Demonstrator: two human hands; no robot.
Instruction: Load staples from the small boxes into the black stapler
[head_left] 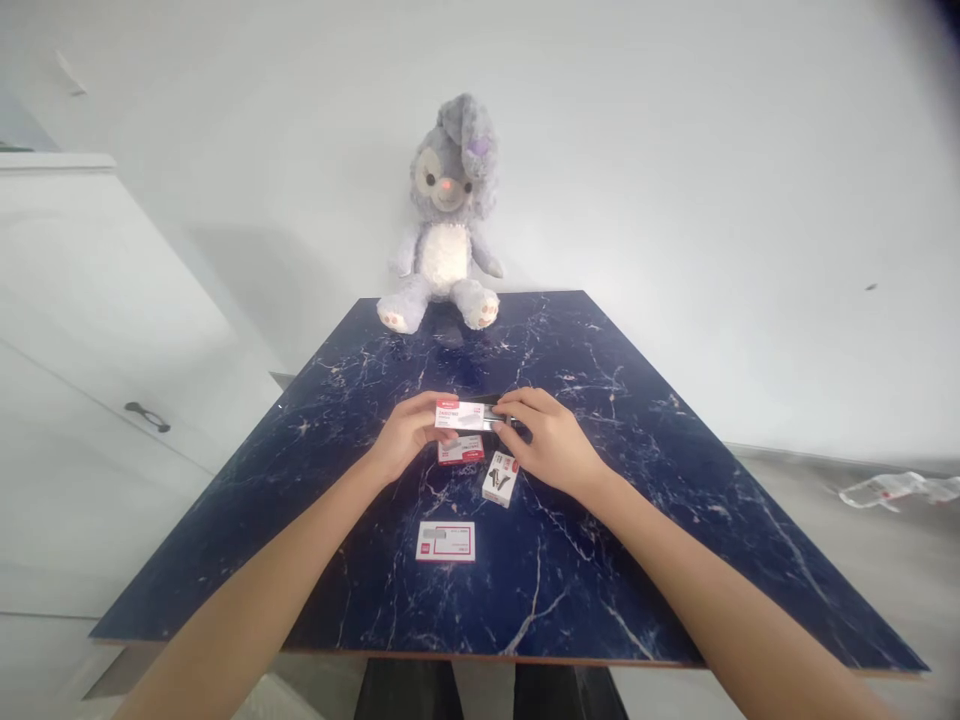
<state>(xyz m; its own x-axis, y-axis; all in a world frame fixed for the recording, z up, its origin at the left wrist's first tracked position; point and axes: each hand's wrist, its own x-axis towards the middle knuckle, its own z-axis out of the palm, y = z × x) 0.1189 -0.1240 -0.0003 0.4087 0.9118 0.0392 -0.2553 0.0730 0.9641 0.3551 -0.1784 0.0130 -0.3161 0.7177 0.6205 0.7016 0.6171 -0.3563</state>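
Observation:
A white and red staple box is raised above the middle of the table, with my left hand closed round its left end. At the box's right end a silvery strip of staples shows, pinched between the thumb and fingers of my right hand. Just below the held box, a second red and white box lies on the tabletop. Beside it, near my right wrist, is a small white box with a black clip-like picture. Closer to me lies a white box with a pinkish-red printed frame.
The dark blue marble-patterned table narrows toward a pale wall. At its far edge sits a grey plush rabbit. A white cabinet stands on the left, and clear plastic wrapping lies on the floor at right.

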